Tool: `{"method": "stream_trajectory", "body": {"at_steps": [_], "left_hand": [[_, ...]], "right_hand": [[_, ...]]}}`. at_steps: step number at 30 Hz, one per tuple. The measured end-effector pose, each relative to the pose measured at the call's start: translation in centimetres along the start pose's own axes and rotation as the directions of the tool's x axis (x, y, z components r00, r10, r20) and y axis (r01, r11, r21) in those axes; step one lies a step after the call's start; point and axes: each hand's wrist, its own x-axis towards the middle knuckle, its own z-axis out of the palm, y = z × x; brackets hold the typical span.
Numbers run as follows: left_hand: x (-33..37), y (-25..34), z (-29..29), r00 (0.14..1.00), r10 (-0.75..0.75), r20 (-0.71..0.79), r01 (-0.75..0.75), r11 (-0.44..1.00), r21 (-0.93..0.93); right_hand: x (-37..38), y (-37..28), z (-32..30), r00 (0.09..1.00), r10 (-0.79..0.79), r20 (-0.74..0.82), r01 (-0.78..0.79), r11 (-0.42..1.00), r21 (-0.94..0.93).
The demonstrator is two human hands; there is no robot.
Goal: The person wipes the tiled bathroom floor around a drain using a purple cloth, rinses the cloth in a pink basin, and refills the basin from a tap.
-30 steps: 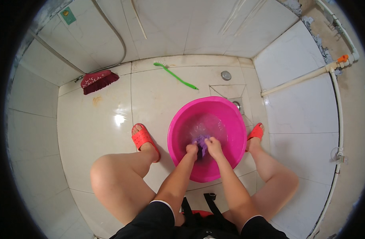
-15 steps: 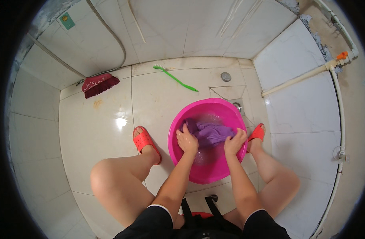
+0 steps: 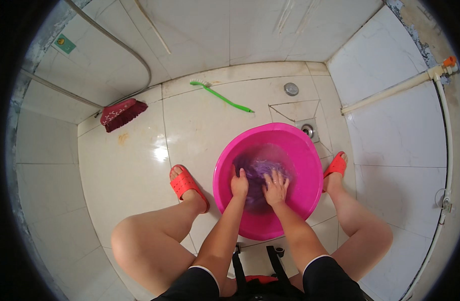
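Observation:
A round pink basin [image 3: 302, 198] stands on the floor between my feet, with water in it. Under the water lies a bunched purple cloth [image 3: 257, 173], its outline blurred. At the basin's left side my left hand [image 3: 239, 184] is closed on the cloth's left edge, thumb uppermost, the other fingers partly hidden. My right hand [image 3: 276, 189] lies palm down on the right part of the cloth with its fingers spread, gripping nothing.
Beyond the basin lies a green long-handled brush [image 3: 222, 98]. A red broom head [image 3: 122, 114] rests by the left wall. Beside the basin's far right rim is a floor drain [image 3: 308, 131]. My feet wear red slippers [image 3: 184, 181] on both sides. Pipes [image 3: 390, 93] run along the right wall.
The purple cloth has gone down from a raised, stretched bunch into the water. My right hand has moved left from the rim and spread its fingers over it. My left hand has turned thumb up.

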Motion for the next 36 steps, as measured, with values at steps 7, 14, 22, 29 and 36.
{"method": "stream_trajectory", "body": {"at_steps": [7, 14, 22, 29, 36], "left_hand": [[-0.3, -2.2, 3.3, 0.759, -0.349, 0.55, 0.6, 0.703, -0.382], [1.9, -4.4, 1.0, 0.326, 0.093, 0.941, 0.893, 0.297, -0.339], [-1.6, 0.6, 3.8, 0.786, -0.236, 0.571, 0.547, 0.695, -0.466], [-0.6, -1.5, 2.4, 0.967, -0.25, -0.059, 0.253, 0.965, 0.062], [6.1, -11.2, 0.9, 0.854, -0.513, 0.082, 0.513, 0.81, -0.285]], "right_hand": [[1.4, -3.0, 2.1, 0.807, 0.579, 0.121, -0.449, 0.467, 0.761], [-2.2, -11.4, -9.6, 0.952, 0.294, 0.089, -0.265, 0.641, 0.72], [1.3, -3.0, -6.8, 0.929, 0.208, -0.306, -0.181, 0.977, 0.113], [1.6, -0.7, -1.7, 0.919, 0.39, -0.048, -0.391, 0.892, -0.228], [-1.1, -3.7, 0.1, 0.808, -0.432, 0.4, 0.406, 0.901, 0.152]]}}
